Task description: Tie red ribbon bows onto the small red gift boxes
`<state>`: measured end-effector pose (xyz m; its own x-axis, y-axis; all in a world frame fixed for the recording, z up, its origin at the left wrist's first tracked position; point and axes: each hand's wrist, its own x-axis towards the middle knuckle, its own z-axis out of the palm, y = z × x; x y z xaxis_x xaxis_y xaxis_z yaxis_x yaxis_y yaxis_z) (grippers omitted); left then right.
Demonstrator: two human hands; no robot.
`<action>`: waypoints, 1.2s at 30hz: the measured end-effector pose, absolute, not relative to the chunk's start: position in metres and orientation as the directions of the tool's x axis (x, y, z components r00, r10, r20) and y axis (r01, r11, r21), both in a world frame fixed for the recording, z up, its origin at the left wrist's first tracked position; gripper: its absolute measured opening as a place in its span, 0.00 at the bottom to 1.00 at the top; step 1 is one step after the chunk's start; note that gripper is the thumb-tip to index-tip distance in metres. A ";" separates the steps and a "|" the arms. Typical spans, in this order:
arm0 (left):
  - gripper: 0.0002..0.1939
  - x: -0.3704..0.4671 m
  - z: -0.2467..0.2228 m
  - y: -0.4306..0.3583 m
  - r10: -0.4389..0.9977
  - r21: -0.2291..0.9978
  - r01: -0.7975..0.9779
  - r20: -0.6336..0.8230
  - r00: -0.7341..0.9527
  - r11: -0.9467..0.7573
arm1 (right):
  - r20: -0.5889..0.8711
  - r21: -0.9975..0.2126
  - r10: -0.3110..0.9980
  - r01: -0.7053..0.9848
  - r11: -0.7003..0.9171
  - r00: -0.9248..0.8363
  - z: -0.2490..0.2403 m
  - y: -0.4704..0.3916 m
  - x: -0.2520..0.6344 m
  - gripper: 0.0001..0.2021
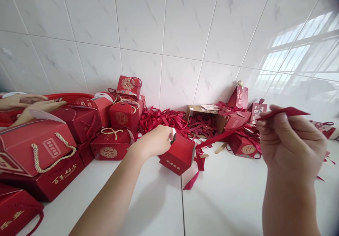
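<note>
My left hand [162, 139] is closed on the rim of a small red gift box [178, 156] with gold lettering, holding it tilted over the white table. Its fingers are partly hidden behind the box's upper edge. Raised at the right, my right hand [293, 137] pinches a red ribbon [291, 112] between thumb and fingers. Another stretch of red ribbon [219, 137] runs from the box's right side toward that hand; I cannot tell if it is the same piece. A loose ribbon tail [192, 181] hangs beside the box.
Red gift boxes [53, 147] with rope handles are stacked at the left. Behind them, another person's hands [39, 109] are over a red basin [71, 96]. A ribbon heap [164, 119], an open carton [221, 121] of red pieces and more boxes [242, 146] line the tiled wall.
</note>
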<state>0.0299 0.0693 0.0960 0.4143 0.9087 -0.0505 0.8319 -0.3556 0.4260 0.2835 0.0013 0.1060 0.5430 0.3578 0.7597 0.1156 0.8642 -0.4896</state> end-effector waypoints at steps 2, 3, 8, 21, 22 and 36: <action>0.09 0.033 0.095 0.069 0.898 0.418 0.822 -0.034 0.438 -0.386 | 0.757 -0.443 0.291 0.132 0.887 0.585 0.109 0.002 0.284 0.03; 0.09 0.035 0.094 0.069 0.891 0.403 0.824 -0.042 0.452 -0.399 | 0.755 -0.414 0.256 0.135 0.900 0.604 0.110 0.002 0.284 0.04; 0.09 0.046 0.083 0.074 0.867 0.329 0.841 -0.113 0.486 -0.429 | 0.751 -0.395 0.259 0.100 0.913 0.608 0.105 0.012 0.285 0.04; 0.17 0.053 0.067 0.093 0.802 0.623 0.686 -0.152 0.577 -0.376 | 0.375 -0.809 0.893 0.383 0.446 -0.249 0.041 0.079 0.249 0.05; 0.17 0.053 0.066 0.093 0.793 0.646 0.672 -0.166 0.586 -0.361 | 0.349 -0.793 0.893 0.418 0.443 -0.283 0.037 0.081 0.247 0.04; 0.14 0.051 0.064 0.094 0.792 0.618 0.681 -0.148 0.592 -0.393 | 0.228 -0.747 0.868 0.492 0.446 -0.440 0.030 0.083 0.247 0.04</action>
